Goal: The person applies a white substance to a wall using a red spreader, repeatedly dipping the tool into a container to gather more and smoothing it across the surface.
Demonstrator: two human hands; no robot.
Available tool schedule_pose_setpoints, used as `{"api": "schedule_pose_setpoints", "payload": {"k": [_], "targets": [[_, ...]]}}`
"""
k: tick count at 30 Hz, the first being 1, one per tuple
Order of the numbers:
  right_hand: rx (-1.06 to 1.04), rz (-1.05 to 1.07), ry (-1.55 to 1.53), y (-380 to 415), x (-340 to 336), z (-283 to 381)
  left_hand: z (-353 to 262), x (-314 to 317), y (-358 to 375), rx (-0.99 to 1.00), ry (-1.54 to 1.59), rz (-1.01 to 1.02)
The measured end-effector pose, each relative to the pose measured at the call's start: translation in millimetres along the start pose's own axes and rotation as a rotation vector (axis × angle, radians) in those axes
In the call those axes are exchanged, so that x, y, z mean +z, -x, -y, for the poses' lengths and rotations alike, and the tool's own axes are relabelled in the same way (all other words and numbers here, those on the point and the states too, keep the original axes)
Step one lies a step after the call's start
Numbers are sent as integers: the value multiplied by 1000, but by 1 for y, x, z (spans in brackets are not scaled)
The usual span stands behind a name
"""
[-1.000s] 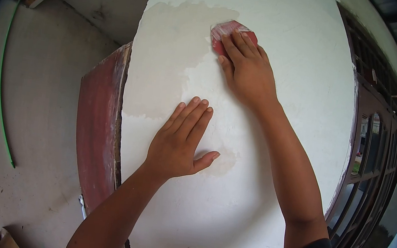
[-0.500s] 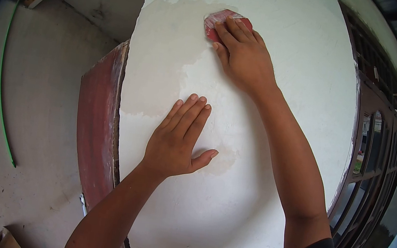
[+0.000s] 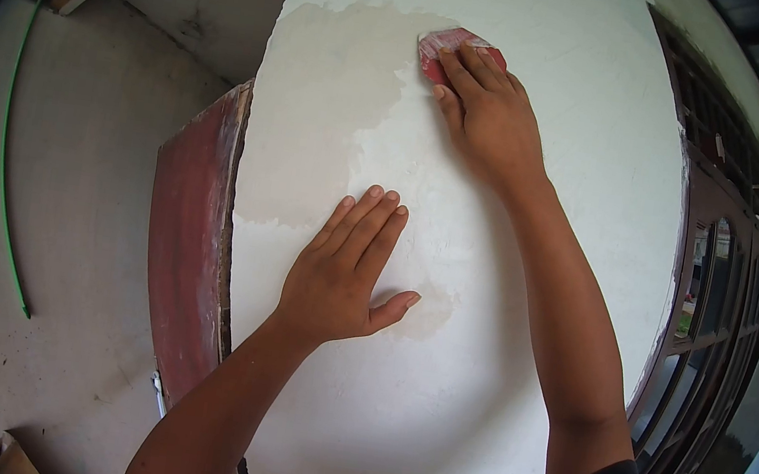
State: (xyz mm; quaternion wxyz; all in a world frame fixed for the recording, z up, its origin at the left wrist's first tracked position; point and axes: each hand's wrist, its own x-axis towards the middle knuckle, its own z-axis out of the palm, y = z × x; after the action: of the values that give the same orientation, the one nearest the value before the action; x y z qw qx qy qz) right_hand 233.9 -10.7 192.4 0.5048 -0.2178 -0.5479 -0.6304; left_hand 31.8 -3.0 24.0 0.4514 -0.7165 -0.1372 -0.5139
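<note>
A white wall surface (image 3: 398, 383) fills the middle of the head view, with a beige-grey patch (image 3: 309, 113) at its upper left and a small faint one near the centre. Against its upper part, my right hand (image 3: 491, 117) presses a red sanding sheet (image 3: 434, 56) with white dust on it, at the right edge of the large patch. Lower and to the left, my left hand (image 3: 347, 262) lies flat on the wall, its fingers stretched upward, the thumb out to the right and nothing held.
A dark red panel (image 3: 187, 240) with a rough edge stands left of the white surface. Farther left, a green strip (image 3: 6, 159) hangs along a grey wall. Brown framed glass doors (image 3: 710, 309) are at the right.
My right hand has moved a little to the right along the wall with the red sheet. My left hand stays in about the same place on the wall.
</note>
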Motion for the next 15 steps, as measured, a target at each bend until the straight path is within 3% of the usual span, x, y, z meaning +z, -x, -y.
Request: {"api": "schedule_pose_setpoints", "payload": {"k": [8,15], "targets": [[40,6,43,31,-19,3,-1,1,0,-6,0,11],[-9,8,4,0,-4,-1,0,0,0,3,6,6]]}}
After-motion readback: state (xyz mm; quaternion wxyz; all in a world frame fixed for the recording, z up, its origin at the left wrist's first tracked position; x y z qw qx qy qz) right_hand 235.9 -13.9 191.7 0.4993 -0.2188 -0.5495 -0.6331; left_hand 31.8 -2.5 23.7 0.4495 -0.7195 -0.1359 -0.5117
